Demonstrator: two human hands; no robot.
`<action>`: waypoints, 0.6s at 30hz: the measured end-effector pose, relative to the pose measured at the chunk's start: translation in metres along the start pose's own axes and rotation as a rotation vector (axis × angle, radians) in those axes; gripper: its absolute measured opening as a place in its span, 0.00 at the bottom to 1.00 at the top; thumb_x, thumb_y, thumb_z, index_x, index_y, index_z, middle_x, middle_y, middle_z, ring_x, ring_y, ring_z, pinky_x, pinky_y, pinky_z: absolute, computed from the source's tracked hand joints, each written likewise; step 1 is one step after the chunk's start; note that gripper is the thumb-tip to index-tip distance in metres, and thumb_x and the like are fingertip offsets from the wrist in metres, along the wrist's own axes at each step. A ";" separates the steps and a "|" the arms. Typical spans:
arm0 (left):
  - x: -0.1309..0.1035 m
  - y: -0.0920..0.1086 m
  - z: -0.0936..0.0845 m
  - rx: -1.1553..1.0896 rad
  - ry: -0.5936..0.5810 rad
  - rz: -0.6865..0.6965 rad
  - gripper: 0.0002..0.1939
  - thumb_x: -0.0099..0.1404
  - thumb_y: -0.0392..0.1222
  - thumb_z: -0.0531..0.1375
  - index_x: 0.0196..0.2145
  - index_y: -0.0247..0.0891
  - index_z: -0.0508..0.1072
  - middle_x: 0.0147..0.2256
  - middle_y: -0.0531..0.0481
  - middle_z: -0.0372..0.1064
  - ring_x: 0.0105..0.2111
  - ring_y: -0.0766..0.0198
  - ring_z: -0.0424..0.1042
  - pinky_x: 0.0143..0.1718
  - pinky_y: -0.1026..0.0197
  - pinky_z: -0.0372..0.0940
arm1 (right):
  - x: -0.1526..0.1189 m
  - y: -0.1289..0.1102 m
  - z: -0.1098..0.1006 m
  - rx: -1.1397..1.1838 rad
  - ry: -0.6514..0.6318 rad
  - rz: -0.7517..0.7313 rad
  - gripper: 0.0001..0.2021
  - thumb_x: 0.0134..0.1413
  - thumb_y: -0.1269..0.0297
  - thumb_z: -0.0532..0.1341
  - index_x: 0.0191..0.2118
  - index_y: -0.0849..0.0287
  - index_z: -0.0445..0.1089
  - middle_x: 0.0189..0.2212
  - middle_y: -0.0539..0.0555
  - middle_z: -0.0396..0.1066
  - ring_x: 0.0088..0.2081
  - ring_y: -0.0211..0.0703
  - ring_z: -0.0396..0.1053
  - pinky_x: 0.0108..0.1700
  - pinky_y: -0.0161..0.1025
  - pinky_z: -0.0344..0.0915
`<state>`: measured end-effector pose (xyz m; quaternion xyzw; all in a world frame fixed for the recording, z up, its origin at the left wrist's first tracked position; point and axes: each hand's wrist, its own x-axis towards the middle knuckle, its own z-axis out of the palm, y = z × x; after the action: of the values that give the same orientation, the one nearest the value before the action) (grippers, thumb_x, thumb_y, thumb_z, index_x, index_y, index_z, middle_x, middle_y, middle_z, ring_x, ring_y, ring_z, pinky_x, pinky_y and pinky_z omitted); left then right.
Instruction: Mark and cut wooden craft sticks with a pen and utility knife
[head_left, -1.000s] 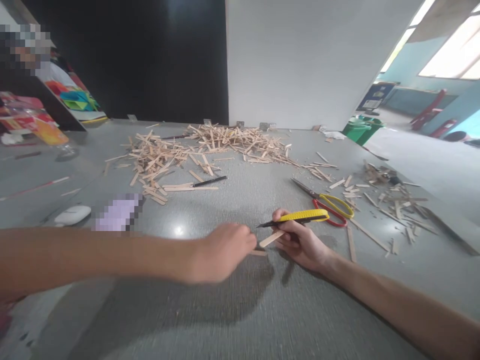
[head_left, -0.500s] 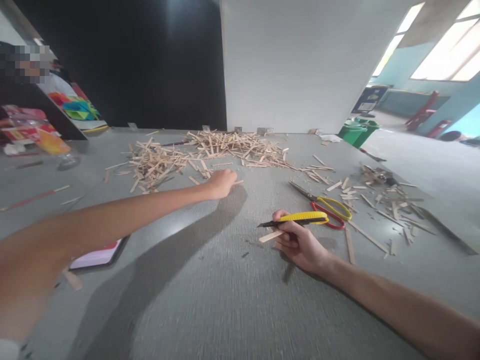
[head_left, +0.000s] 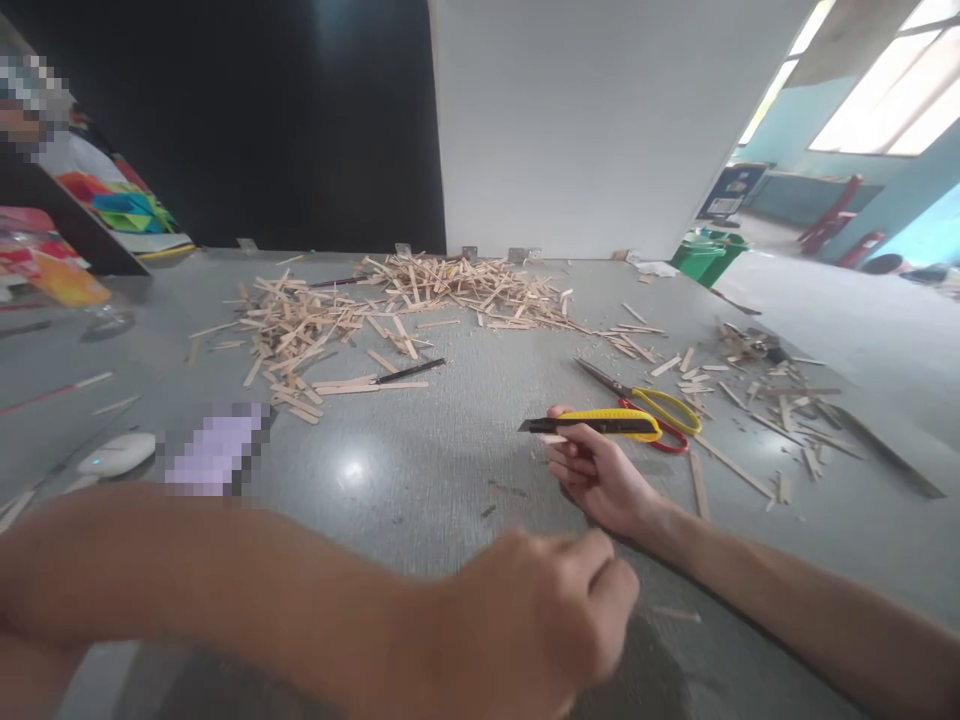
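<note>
My right hand is closed around a yellow and black utility knife, its blade pointing left. The pale end of a wooden stick shows under the knife in the same hand. My left hand is low in front, curled and blurred by motion; whatever its fingers may hold is hidden. A faint wooden stick shows just right of it, near the table surface. Scissors with yellow and red handles lie beyond my right hand.
Heaped wooden sticks lie along the back of the grey table. A black pen rests across a few sticks. At left are a white mouse, a phone and a bottle. Scraps and a long blade lie right.
My left hand has come back from the stick pile to the near front, uncovering the pen and sticks. My right hand still holds the knife, now turned slightly, with less of its stick showing.
</note>
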<state>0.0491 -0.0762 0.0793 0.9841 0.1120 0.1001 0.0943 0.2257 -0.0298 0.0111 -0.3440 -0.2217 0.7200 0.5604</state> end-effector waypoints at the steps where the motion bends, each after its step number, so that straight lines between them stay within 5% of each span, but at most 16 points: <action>1: 0.001 0.009 0.011 0.013 -0.026 0.026 0.01 0.68 0.34 0.62 0.37 0.35 0.72 0.31 0.49 0.71 0.24 0.63 0.69 0.16 0.58 0.60 | 0.001 -0.002 0.001 -0.001 -0.001 -0.014 0.13 0.47 0.68 0.72 0.36 0.55 0.68 0.18 0.39 0.54 0.18 0.30 0.39 0.18 0.28 0.41; 5: 0.013 0.020 0.055 0.073 0.062 0.170 0.05 0.68 0.37 0.64 0.34 0.33 0.73 0.27 0.49 0.67 0.22 0.62 0.69 0.13 0.58 0.54 | 0.006 -0.013 0.002 -0.007 0.004 -0.100 0.13 0.46 0.71 0.71 0.36 0.55 0.67 0.18 0.39 0.53 0.18 0.30 0.39 0.18 0.28 0.39; 8: 0.021 0.016 0.067 0.123 0.039 0.228 0.05 0.68 0.36 0.62 0.33 0.32 0.74 0.27 0.47 0.67 0.22 0.62 0.68 0.13 0.57 0.54 | 0.010 -0.022 0.000 -0.016 0.002 -0.152 0.13 0.47 0.72 0.71 0.36 0.55 0.67 0.18 0.40 0.55 0.18 0.29 0.41 0.19 0.28 0.42; 12: 0.019 -0.006 0.057 0.232 -0.037 0.194 0.01 0.64 0.30 0.62 0.34 0.31 0.73 0.29 0.44 0.68 0.26 0.59 0.70 0.16 0.58 0.58 | 0.014 -0.030 -0.008 -0.036 0.011 -0.205 0.13 0.48 0.71 0.72 0.35 0.55 0.67 0.18 0.40 0.55 0.18 0.29 0.44 0.19 0.28 0.44; 18: 0.012 -0.073 0.034 0.362 -0.181 -0.137 0.09 0.59 0.23 0.65 0.38 0.29 0.74 0.36 0.44 0.73 0.29 0.58 0.74 0.25 0.59 0.68 | 0.023 -0.032 -0.015 -0.057 0.022 -0.269 0.15 0.47 0.69 0.72 0.35 0.54 0.66 0.18 0.39 0.53 0.18 0.30 0.40 0.18 0.28 0.43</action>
<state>0.0529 -0.0092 0.0337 0.9801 0.1859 -0.0171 -0.0680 0.2543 0.0000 0.0177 -0.3350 -0.2801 0.6277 0.6444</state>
